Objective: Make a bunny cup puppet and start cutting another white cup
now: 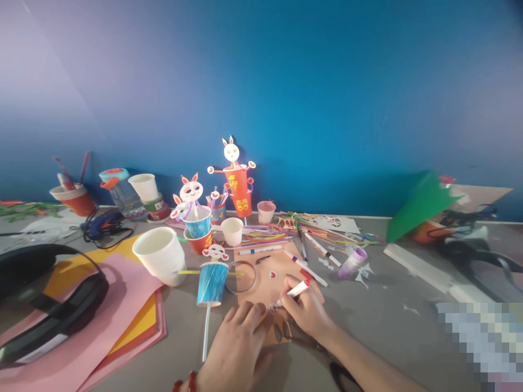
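Note:
My right hand (pixel 307 313) is closed around a white marker with a red end (pixel 298 288), its tip down at a small round paper cutout (pixel 273 308) with red on it. From the other side, my left hand (pixel 241 332) rests with bent fingers against that cutout, pinning it on the orange paper sheet (pixel 245 288). A second round cutout (pixel 273 275) with a red mark lies just beyond. Black-handled scissors (pixel 306 337) lie partly hidden under my right wrist. Left of the sheet, a blue paper cup figure (pixel 212 286) on a white straw is near a clear ring (pixel 254 277).
Stacked white cups (pixel 161 256) stand at left, beside coloured paper (pixel 118 288) and black headphones (pixel 77 305). Finished-looking cup figures (pixel 238 188) stand along the wall. Markers (pixel 306 268), pipe cleaners (pixel 269 234) and a purple glue stick (pixel 352 262) lie to the right.

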Available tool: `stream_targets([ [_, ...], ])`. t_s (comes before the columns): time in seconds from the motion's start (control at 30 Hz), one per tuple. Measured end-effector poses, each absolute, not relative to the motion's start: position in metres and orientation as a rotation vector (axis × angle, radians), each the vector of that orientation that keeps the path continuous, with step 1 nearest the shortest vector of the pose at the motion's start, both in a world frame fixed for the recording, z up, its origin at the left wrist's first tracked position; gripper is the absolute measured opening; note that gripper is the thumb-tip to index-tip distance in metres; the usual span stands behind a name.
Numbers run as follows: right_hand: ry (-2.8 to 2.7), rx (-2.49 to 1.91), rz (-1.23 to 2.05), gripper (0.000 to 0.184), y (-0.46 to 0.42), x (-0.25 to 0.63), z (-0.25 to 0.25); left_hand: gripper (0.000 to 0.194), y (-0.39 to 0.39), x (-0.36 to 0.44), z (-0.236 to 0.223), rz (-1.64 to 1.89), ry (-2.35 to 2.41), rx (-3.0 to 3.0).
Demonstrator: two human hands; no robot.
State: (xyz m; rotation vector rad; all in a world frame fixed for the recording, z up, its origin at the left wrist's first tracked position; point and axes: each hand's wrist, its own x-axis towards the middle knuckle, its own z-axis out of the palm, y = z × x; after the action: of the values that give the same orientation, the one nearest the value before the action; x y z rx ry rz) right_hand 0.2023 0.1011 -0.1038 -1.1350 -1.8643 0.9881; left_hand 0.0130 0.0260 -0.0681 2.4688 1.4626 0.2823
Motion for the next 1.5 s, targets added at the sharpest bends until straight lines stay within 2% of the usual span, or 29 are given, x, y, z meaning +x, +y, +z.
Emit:
stream_targets([
  [1.5,-1.887,-1.138,0.946,0.018,0.101,0.2012,-0.1008,0.048,0.025,0.0128,-0.0699,0.286,1.458,2.475],
])
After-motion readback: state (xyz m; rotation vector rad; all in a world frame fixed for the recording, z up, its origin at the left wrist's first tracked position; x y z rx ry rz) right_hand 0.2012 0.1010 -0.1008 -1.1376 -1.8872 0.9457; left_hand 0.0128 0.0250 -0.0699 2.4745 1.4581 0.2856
